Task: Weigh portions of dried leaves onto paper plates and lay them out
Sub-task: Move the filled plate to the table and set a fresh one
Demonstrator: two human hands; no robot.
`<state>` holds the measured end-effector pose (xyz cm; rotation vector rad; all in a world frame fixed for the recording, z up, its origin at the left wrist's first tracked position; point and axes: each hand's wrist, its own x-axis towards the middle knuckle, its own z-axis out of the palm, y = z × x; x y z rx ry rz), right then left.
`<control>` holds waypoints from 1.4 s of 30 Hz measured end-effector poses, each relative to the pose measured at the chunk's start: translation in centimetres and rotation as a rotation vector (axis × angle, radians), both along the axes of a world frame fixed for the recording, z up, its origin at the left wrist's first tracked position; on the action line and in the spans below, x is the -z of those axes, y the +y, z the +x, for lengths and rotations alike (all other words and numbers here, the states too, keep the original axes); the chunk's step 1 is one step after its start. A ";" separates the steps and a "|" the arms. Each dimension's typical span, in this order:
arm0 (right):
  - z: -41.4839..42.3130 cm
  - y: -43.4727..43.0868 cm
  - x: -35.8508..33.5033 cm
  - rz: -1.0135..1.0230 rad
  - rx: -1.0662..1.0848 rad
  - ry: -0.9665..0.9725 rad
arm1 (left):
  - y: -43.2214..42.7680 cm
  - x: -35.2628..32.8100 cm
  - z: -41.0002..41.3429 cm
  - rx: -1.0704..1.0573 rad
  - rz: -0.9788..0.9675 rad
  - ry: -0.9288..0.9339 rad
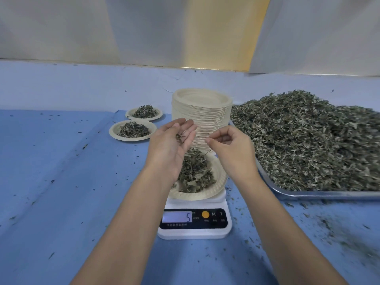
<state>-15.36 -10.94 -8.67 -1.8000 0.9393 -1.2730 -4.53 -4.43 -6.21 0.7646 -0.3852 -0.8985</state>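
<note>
The counter (61,182) is covered by a blue sheet (86,233) with a long crease running from the near left toward the far middle; behind it lies a paler blue strip up to the wall. Directly on the sheet sit a white digital scale (195,229) near the middle, a tall stack of paper plates (202,112) behind it, and 2 filled plates to the left of the stack, the nearer one (112,131) just in front of the farther one (128,114). A metal tray (308,194) heaped with dried leaves takes up the right side. Loose leaf bits (329,229) are scattered over the sheet, thickest near the tray.
</note>
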 end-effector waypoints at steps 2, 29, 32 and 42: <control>-1.0 -0.7 -0.1 0.005 0.007 0.010 | -0.4 -0.2 -1.0 0.043 0.000 0.014; -13.0 -5.6 -1.2 0.285 -0.163 1.262 | -7.1 2.0 -11.8 0.295 0.122 0.077; -12.8 -6.0 -0.7 0.228 -0.148 1.296 | -7.2 2.2 -11.9 0.291 0.134 0.079; -12.0 -7.5 2.4 -0.021 0.195 1.013 | -7.5 2.4 -12.3 0.224 0.224 0.065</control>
